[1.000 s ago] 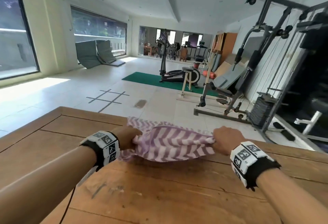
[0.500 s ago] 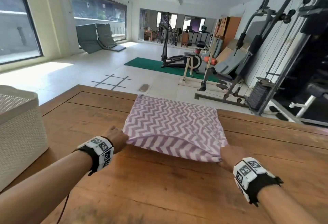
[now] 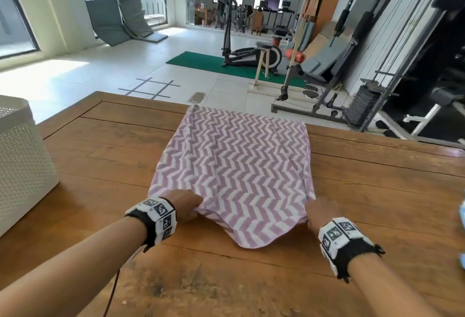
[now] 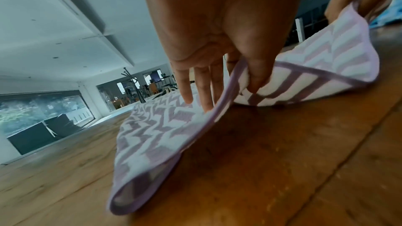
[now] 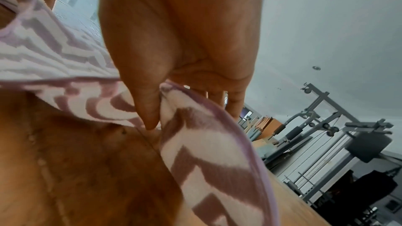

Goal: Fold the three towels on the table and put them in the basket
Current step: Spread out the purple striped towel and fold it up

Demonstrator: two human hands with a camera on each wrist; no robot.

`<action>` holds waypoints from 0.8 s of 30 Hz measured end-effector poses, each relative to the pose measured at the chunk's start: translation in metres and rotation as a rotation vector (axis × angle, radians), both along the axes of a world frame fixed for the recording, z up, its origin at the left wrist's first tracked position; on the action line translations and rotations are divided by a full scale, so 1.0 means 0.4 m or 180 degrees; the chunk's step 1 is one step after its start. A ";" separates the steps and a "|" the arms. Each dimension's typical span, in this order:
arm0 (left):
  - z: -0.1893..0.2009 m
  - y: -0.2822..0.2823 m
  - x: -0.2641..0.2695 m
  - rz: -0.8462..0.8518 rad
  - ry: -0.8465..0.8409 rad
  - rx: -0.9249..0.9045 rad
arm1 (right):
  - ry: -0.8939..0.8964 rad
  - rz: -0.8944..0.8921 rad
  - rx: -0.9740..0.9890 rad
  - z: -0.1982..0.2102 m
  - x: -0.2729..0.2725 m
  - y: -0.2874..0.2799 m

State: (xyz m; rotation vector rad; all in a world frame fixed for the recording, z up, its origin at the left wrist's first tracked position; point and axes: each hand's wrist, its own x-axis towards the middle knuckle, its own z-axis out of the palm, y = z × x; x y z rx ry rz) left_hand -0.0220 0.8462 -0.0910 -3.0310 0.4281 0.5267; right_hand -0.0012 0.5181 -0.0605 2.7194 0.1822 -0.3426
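A purple and white zigzag towel lies spread on the wooden table, its near edge sagging toward me. My left hand pinches the near left corner; in the left wrist view the thumb and fingers clamp the towel's hem. My right hand pinches the near right corner, and the right wrist view shows the thumb pressing the towel against the fingers. A white woven basket stands at the table's left edge.
Something blue shows at the right edge of the table. Beyond the table's far edge lie a tiled floor and gym machines. Bare wood spans between the basket and the towel.
The towel was bunched between my hands near the far edge; it now lies spread flat, and both hands have drawn its near corners back toward me. The view has tilted down.
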 end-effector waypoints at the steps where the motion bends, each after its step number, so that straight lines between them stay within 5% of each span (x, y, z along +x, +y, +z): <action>1: -0.017 -0.007 0.003 0.0005 0.0105 0.0038 | 0.0023 0.0026 0.0090 -0.019 0.007 0.001; 7: -0.098 0.020 0.024 0.0446 -0.0014 -0.0122 | 0.0292 0.0673 0.0521 -0.148 0.053 0.021; 14: -0.097 0.136 0.045 0.0881 -0.0456 0.0152 | 0.0401 0.0456 0.1336 -0.146 0.117 0.005; 24: -0.050 0.098 -0.074 0.0801 0.0045 -0.0682 | 0.0185 0.0286 0.0431 -0.102 0.033 -0.029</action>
